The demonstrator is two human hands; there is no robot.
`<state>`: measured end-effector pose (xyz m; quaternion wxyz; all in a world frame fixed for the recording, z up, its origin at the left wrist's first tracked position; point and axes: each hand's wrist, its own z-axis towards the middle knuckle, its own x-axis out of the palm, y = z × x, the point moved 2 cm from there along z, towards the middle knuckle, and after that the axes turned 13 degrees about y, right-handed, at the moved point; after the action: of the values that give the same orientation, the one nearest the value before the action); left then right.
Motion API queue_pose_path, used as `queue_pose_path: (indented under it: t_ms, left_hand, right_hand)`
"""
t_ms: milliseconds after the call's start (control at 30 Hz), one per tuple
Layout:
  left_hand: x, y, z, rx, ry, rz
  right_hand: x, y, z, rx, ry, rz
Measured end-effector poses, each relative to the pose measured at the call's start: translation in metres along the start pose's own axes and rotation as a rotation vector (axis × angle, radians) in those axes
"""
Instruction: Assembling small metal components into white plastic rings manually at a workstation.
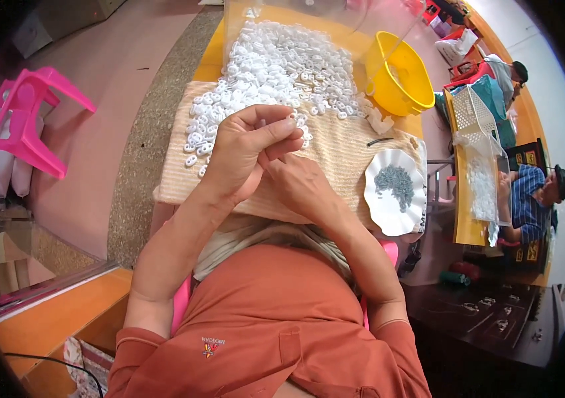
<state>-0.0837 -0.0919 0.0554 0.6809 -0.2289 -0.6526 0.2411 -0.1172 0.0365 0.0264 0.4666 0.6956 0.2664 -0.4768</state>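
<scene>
My left hand [246,146] is raised above the near edge of the heap, thumb and fingertips pinched together. Whatever lies in that pinch is too small to make out. Just below and to the right, my right hand [302,186] is bent inward against it with its fingers curled. Its fingertips are partly hidden behind the left hand, so what they grip does not show. Beyond both hands spreads a large heap of small white plastic pieces [262,63] with paired holes. Small grey parts [395,186] lie in a white scalloped dish [388,219] at the right.
A tan striped cloth [335,142] covers the table. On it lies a short black stick-like item [380,141]. A yellow basin [422,93] stands at the far right. A pink plastic chair [27,119] is off to the left. Another person [531,199] sits at a table further right.
</scene>
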Motion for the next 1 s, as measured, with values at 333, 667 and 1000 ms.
queue_pose_path:
  t_ms: [333,667,1000]
  left_hand:
    - [-0.006,0.006,0.002,-0.016,-0.011,0.012]
    - [-0.005,0.029,0.000,-0.089,-0.024,-0.004]
    - [-0.002,0.037,0.000,-0.127,-0.028,-0.011]
  right_hand:
    - [-0.009,-0.016,-0.016,0.046,-0.319,0.166]
    - [-0.004,-0.028,-0.036,0.095,-0.425,1.555]
    - [-0.005,-0.026,-0.049,0.043,-0.359,1.612]
